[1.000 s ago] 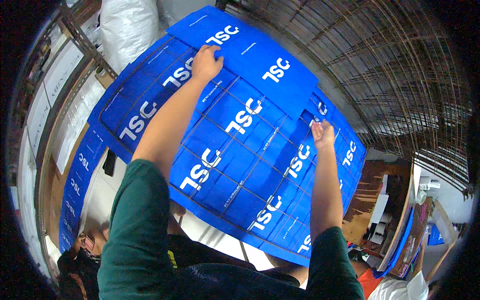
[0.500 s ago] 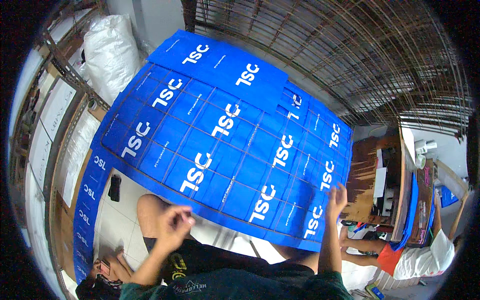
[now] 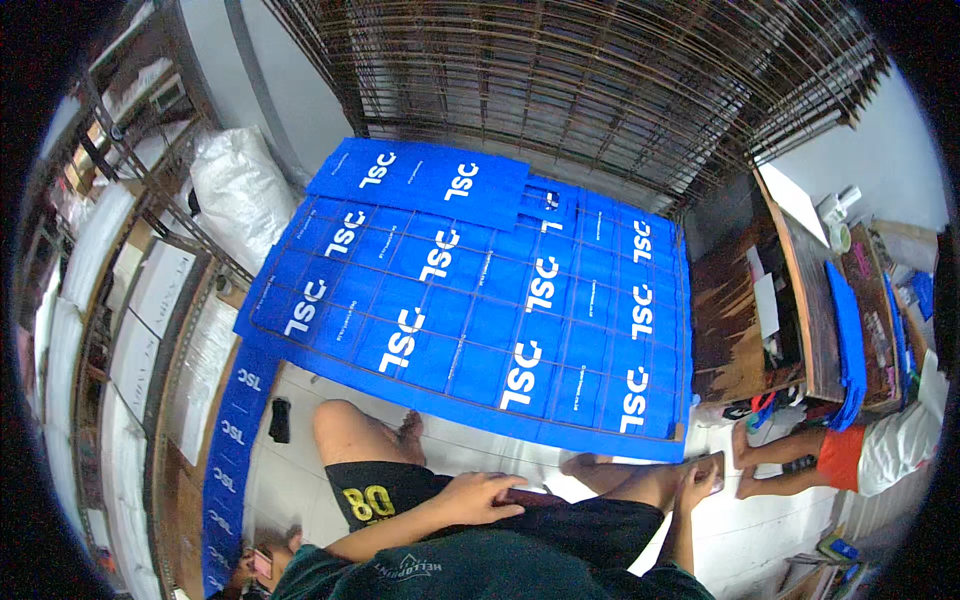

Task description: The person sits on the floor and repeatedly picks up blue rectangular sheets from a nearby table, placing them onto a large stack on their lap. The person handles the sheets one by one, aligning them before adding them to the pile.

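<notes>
My left hand (image 3: 484,498) lies over my lap on the black shorts, its fingers stretched out and holding nothing. By my bent right knee is my right hand (image 3: 694,487), its fingers loosely bent and apart, with nothing visible in it. Both hands are away from the blue sheets (image 3: 465,350), which bear white lettering and spread in front of me. Thin dark lines of a wire grid (image 3: 420,292) run across most of them. At the far left, a blue piece (image 3: 410,195) lies over part of the grid.
Stacked wire racks (image 3: 600,90) stand behind the sheets. A white plastic sack (image 3: 243,185) and loaded shelves (image 3: 150,300) line the left. A blue printed strip (image 3: 222,480) hangs down there. A wooden table (image 3: 800,290) and another person (image 3: 880,460) are at right. A black object (image 3: 280,421) lies on the floor.
Both hands have come down from near the front edge of the blue sheets, the left to my lap, the right beside my knee. The view has shifted, and the sheets now appear farther away.
</notes>
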`<action>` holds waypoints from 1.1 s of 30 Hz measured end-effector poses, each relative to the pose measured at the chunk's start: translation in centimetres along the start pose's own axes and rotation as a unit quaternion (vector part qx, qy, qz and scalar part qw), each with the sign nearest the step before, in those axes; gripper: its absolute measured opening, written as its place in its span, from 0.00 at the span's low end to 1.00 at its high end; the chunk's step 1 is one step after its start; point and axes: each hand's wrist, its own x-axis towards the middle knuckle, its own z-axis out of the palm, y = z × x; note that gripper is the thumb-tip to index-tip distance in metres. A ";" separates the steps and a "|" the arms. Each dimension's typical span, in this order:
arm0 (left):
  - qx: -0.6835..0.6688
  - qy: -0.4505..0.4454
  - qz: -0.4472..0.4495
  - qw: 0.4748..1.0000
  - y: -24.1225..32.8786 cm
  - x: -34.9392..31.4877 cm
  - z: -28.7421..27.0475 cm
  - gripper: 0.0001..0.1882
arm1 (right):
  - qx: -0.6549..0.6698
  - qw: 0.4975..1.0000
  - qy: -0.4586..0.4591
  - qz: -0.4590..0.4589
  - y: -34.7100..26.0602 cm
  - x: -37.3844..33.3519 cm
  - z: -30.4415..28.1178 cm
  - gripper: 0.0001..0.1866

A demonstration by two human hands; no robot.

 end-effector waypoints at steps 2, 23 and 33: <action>0.007 -0.001 0.006 1.000 0.3 0.6 1.6 0.27 | -0.046 0.991 -0.112 0.052 -1.8 -3.4 1.0 0.15; -0.015 -0.091 -0.141 0.986 -8.6 5.2 8.7 0.34 | 0.030 0.964 -0.194 0.180 -8.0 -0.4 -0.5 0.11; 0.038 -0.085 -0.118 0.989 -10.0 5.5 9.6 0.34 | -0.032 0.966 -0.199 0.165 -8.5 0.1 -0.1 0.11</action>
